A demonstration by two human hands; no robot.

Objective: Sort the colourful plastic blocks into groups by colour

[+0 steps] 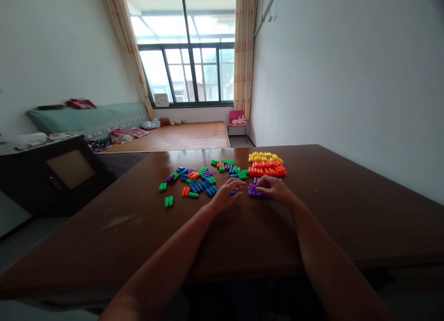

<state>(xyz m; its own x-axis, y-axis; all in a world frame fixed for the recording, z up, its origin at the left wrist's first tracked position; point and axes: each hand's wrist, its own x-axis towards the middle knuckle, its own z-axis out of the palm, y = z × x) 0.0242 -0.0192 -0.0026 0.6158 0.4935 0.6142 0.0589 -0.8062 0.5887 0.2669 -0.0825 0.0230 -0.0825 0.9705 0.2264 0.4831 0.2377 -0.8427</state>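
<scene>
My left hand is held low over the table with its fingers loosely bent and apart. A blue plastic piece shows beneath its fingertips; I cannot tell if they touch. My right hand pinches a purple building block at the near end of a purple row, partly hidden by the hand. Behind that row lie an orange row and a yellow row of similar ribbed pieces. Left of my hands spreads a loose mix of blue blocks, green blocks and orange blocks, with some purple among them.
The dark brown table has a glossy top. Beyond it stands a bed below the window, with a pink chair beside it. A dark cabinet is at the left, and a white wall rises on the right.
</scene>
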